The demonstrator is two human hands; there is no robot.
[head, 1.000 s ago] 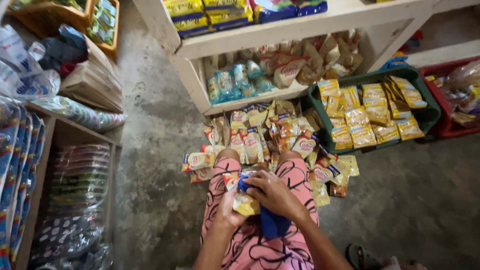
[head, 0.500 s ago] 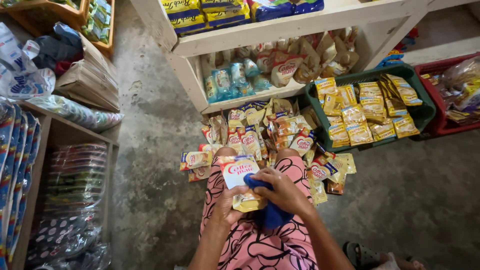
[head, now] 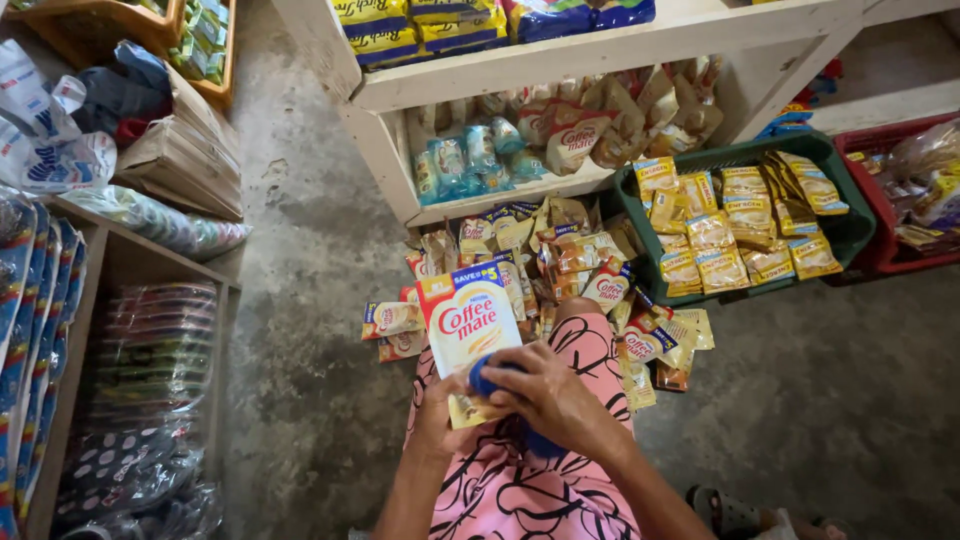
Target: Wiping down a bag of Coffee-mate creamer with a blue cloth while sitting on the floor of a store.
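Right hand (head: 545,395) is clenched around a blue cloth (head: 490,378), pressing it against the lower front of a white and yellow creamer pouch (head: 468,330). Left hand (head: 435,415) grips that pouch from behind at its bottom edge, mostly hidden by it, holding it upright above the lap in pink patterned fabric (head: 520,490). At twelve o'clock from the pouch a heap of small sachets (head: 560,255) lies on the concrete floor (head: 300,250), spreading under a white shelf (head: 560,60). At two o'clock sits a green crate (head: 850,230) filled with yellow packets (head: 720,235), with a red crate (head: 880,250) just beside it. At nine o'clock a wooden rack (head: 100,330) holds stacked plastic-wrapped goods.
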